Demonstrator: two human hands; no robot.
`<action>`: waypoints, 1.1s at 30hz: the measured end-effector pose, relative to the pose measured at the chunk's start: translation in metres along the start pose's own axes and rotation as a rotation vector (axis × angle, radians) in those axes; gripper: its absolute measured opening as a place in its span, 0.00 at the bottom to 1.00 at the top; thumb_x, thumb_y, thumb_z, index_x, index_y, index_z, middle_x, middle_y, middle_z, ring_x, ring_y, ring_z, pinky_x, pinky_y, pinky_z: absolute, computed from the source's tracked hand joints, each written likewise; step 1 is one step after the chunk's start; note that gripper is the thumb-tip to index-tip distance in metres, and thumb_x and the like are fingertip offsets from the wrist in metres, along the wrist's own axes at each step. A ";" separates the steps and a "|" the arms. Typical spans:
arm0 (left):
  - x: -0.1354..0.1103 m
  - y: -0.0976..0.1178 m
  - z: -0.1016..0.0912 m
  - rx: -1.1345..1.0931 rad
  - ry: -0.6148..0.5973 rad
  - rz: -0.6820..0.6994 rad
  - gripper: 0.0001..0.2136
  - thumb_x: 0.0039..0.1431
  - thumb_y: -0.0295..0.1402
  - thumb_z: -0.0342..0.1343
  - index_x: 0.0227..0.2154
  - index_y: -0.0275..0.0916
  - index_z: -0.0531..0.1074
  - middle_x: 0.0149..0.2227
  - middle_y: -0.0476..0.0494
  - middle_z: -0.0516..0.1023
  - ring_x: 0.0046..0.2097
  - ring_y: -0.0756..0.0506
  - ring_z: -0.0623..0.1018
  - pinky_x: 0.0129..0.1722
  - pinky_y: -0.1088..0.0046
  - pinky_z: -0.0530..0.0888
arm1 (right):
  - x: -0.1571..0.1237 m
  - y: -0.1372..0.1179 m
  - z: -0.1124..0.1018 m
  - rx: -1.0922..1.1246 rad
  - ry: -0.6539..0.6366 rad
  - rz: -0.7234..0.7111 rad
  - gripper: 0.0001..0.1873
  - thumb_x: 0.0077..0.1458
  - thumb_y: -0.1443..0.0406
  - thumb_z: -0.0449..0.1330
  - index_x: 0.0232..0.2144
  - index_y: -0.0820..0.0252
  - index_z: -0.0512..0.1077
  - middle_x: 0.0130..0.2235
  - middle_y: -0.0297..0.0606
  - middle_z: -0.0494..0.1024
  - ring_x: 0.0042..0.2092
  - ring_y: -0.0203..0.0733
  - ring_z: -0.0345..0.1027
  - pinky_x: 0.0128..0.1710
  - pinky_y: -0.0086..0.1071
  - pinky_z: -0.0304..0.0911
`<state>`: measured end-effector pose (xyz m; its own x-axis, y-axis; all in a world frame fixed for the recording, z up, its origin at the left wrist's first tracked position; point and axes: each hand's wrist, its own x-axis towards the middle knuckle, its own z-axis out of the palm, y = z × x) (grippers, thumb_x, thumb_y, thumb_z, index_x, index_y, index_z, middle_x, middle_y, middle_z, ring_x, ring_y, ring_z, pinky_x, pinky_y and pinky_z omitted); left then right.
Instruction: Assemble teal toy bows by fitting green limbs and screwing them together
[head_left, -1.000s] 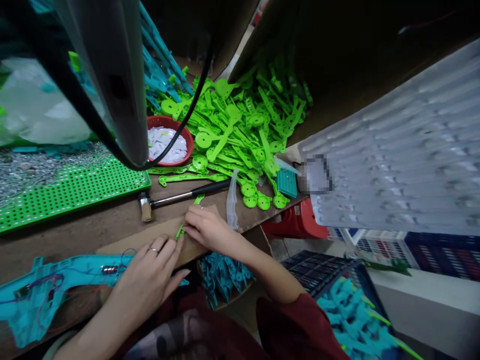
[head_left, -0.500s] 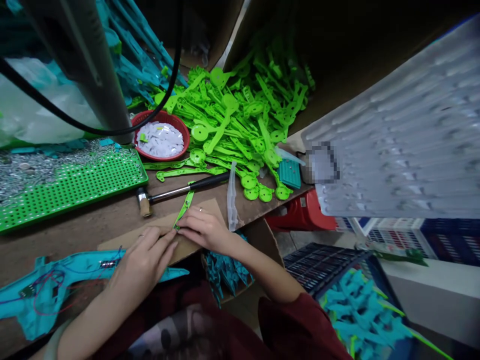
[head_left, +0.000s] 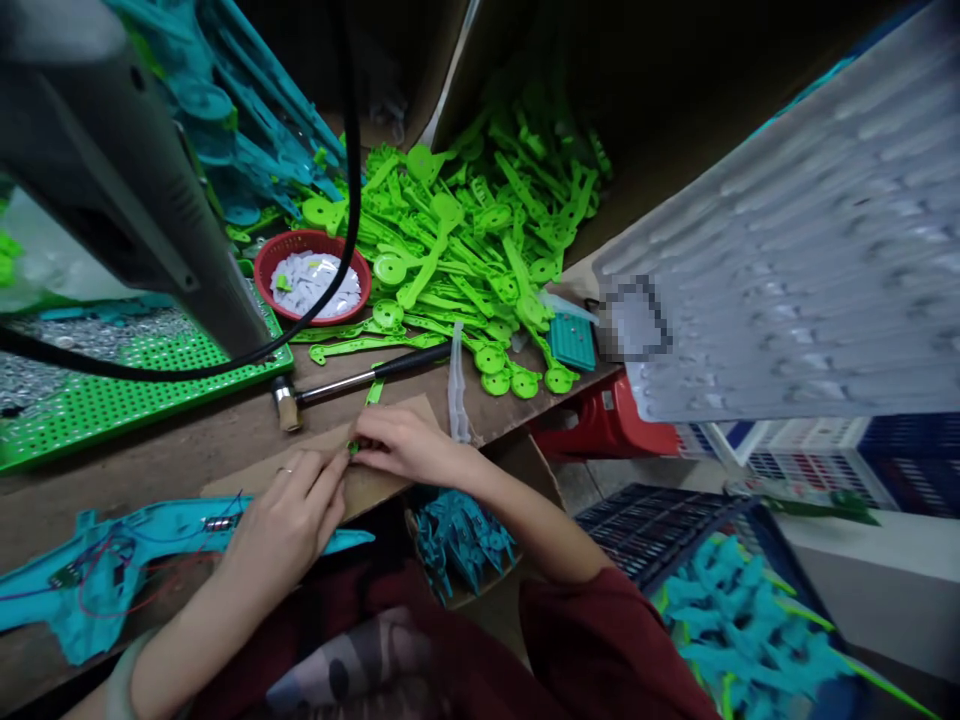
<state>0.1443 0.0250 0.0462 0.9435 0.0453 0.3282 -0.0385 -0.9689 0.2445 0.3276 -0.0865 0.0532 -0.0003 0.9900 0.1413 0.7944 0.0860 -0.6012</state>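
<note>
Over a flat piece of cardboard (head_left: 262, 465), my left hand (head_left: 289, 520) and my right hand (head_left: 401, 443) meet at the fingertips. Both pinch a narrow green plastic part (head_left: 353, 447), most of it hidden by the fingers. Another bit of green plastic (head_left: 374, 390) shows just beyond my right hand, under the hammer handle. The hammer (head_left: 337, 382) lies across the bench with its head to the left. Beneath my left wrist rests a turquoise plastic shell (head_left: 161, 525) with red wires and a small circuit board.
A pile of green plastic parts (head_left: 480, 240) covers the back. A red basket (head_left: 262, 285) holds white pieces; a green perforated tray (head_left: 150, 405) holds small metal pieces. A grey power tool (head_left: 165, 190) with a black cable hangs at left. Turquoise parts (head_left: 750, 625) fill a crate at lower right.
The view has shifted slightly, and the hanging tool appears larger and lower. My hands stay together at the green part; my right fingers now cover more of it.
</note>
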 end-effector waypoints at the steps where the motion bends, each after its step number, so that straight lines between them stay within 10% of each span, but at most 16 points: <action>1: 0.000 0.001 0.000 0.024 0.002 0.004 0.14 0.66 0.26 0.46 0.51 0.28 0.69 0.36 0.39 0.71 0.37 0.41 0.74 0.36 0.63 0.74 | -0.003 0.001 0.004 -0.034 0.033 -0.030 0.05 0.63 0.67 0.56 0.36 0.64 0.70 0.33 0.38 0.71 0.37 0.38 0.65 0.38 0.29 0.63; 7: 0.001 0.003 0.000 0.155 -0.040 0.030 0.14 0.64 0.24 0.46 0.48 0.26 0.72 0.35 0.38 0.70 0.32 0.42 0.71 0.28 0.65 0.71 | -0.027 -0.001 0.013 -0.223 0.250 -0.076 0.10 0.65 0.66 0.52 0.38 0.63 0.72 0.36 0.42 0.74 0.39 0.39 0.68 0.41 0.30 0.66; 13: 0.003 0.006 -0.003 0.282 -0.128 0.068 0.15 0.60 0.22 0.50 0.48 0.24 0.73 0.34 0.36 0.71 0.35 0.39 0.72 0.31 0.64 0.72 | -0.044 -0.001 -0.018 -0.692 0.397 0.842 0.21 0.62 0.56 0.54 0.49 0.68 0.68 0.42 0.51 0.70 0.40 0.51 0.69 0.33 0.38 0.68; 16: 0.004 0.006 -0.005 0.291 -0.131 0.072 0.15 0.61 0.22 0.49 0.49 0.24 0.73 0.34 0.35 0.72 0.36 0.38 0.73 0.31 0.64 0.71 | -0.046 0.002 -0.024 -0.756 0.458 0.977 0.29 0.61 0.57 0.55 0.59 0.70 0.59 0.49 0.57 0.65 0.44 0.54 0.68 0.38 0.43 0.68; 25: -0.033 -0.008 -0.025 0.012 0.009 0.017 0.31 0.64 0.51 0.47 0.59 0.27 0.63 0.55 0.26 0.71 0.54 0.31 0.71 0.52 0.51 0.68 | -0.082 0.010 -0.014 -0.588 0.771 0.922 0.16 0.60 0.68 0.45 0.47 0.66 0.65 0.43 0.52 0.69 0.47 0.51 0.66 0.48 0.47 0.64; 30: -0.049 -0.016 -0.015 -0.038 0.039 0.066 0.26 0.65 0.47 0.49 0.56 0.28 0.67 0.52 0.29 0.74 0.50 0.35 0.75 0.51 0.55 0.69 | -0.069 -0.021 -0.013 0.018 1.278 0.703 0.14 0.62 0.56 0.50 0.48 0.54 0.61 0.28 0.28 0.61 0.24 0.33 0.58 0.26 0.28 0.62; 33: -0.050 -0.017 -0.013 -0.063 0.076 0.067 0.27 0.64 0.48 0.50 0.53 0.27 0.68 0.51 0.29 0.75 0.50 0.34 0.75 0.51 0.54 0.69 | -0.052 -0.027 -0.001 0.250 1.346 0.652 0.17 0.57 0.50 0.53 0.39 0.56 0.66 0.27 0.28 0.62 0.25 0.32 0.58 0.24 0.27 0.60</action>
<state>0.0936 0.0427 0.0370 0.9106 0.0014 0.4132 -0.1236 -0.9533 0.2756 0.3068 -0.1408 0.0634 0.9485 0.0361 0.3147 0.3163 -0.1599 -0.9351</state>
